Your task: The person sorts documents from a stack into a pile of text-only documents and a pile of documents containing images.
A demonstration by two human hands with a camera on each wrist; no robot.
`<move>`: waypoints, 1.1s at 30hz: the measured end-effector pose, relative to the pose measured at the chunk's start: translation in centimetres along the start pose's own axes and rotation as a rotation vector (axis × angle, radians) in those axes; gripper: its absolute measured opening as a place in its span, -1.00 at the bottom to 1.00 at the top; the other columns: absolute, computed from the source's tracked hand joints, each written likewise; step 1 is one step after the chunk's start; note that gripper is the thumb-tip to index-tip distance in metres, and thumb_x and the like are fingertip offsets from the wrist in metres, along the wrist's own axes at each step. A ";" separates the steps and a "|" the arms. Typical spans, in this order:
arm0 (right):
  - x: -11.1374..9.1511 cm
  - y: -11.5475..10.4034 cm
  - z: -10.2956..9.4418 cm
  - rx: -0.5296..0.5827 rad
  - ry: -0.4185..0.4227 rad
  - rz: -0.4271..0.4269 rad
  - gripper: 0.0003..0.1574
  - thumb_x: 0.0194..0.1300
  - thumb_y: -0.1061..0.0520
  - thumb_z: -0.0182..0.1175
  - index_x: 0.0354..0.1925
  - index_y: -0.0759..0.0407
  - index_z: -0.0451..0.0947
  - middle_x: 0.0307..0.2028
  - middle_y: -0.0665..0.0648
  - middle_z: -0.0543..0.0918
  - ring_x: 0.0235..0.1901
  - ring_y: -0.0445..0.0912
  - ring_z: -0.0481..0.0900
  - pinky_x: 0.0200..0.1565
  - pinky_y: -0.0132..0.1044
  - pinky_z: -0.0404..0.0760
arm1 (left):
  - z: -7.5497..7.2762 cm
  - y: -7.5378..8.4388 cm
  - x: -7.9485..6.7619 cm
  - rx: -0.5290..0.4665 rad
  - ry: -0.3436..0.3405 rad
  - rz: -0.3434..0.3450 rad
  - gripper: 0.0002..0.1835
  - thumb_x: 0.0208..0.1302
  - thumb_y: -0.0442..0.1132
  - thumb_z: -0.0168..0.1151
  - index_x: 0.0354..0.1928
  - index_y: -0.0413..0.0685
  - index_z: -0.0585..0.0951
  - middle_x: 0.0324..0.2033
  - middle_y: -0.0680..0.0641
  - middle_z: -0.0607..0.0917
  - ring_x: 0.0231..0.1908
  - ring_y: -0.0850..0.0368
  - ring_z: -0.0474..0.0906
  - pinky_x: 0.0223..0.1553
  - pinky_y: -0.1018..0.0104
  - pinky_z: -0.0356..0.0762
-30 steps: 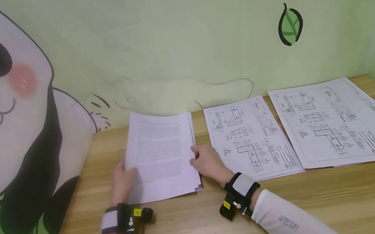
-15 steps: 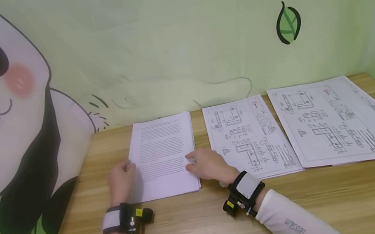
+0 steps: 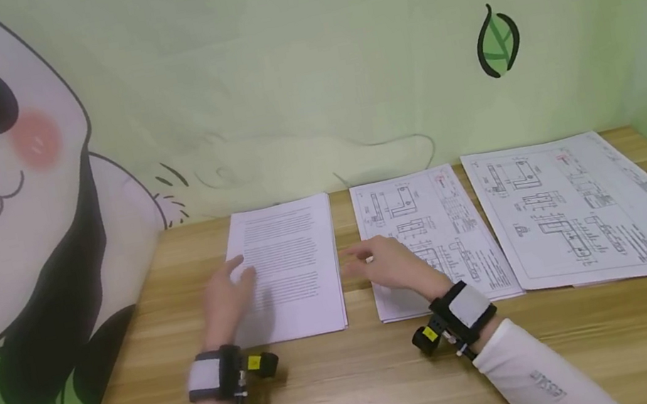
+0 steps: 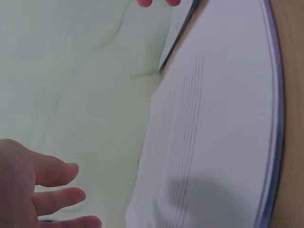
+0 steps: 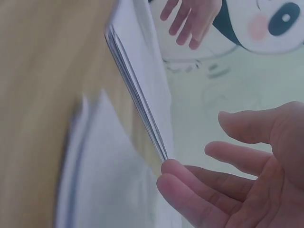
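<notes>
A stack of printed text sheets (image 3: 298,315) lies squared up on the table at the left. My left hand (image 3: 227,302) hovers over its left edge, fingers spread and holding nothing; its thumb and fingers (image 4: 57,202) stand apart from the paper in the left wrist view. My right hand (image 3: 396,265) is over the left part of the middle stack of technical drawings (image 3: 467,241), fingers loosely extended toward the text stack's right edge. In the right wrist view the right hand (image 5: 232,175) grips nothing, and the text stack's layered edge (image 5: 135,90) runs behind its fingertips.
A wider, slightly fanned stack of technical drawings (image 3: 593,219) lies at the right, close beside the middle one. Behind the wooden table (image 3: 344,393) rises a green wall covering (image 3: 276,80) with a panda picture (image 3: 39,209) at the left.
The text sheets have gone from uneven, with a raised back edge, to flat and aligned. Both hands have let go; the right has drawn away rightward, the left has shifted slightly right over the paper.
</notes>
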State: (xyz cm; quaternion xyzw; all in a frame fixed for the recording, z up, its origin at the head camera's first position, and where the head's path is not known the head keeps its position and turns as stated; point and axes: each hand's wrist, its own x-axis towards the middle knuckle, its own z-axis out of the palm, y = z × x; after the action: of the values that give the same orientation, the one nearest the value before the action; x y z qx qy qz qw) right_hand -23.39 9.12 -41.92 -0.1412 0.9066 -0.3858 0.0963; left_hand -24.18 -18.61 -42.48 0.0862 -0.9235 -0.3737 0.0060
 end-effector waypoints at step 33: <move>-9.4 15.5 -18.4 -0.094 0.306 0.304 0.02 0.29 -0.38 -0.18 0.42 0.28 -0.04 0.37 0.56 -0.02 0.29 0.53 -0.05 0.13 0.49 0.05 | 10.8 12.7 -3.3 -0.222 -0.224 0.342 -0.45 0.34 -0.08 0.00 0.36 0.05 0.25 0.15 -0.14 0.54 0.04 -0.03 0.52 -0.11 0.10 0.61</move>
State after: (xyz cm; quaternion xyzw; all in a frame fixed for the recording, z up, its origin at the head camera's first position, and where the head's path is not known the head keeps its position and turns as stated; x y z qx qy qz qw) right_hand -22.58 34.88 -40.01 0.0529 0.9385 -0.3411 0.0078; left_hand -23.75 -1.62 -41.32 -0.1149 -0.8727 -0.4740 -0.0236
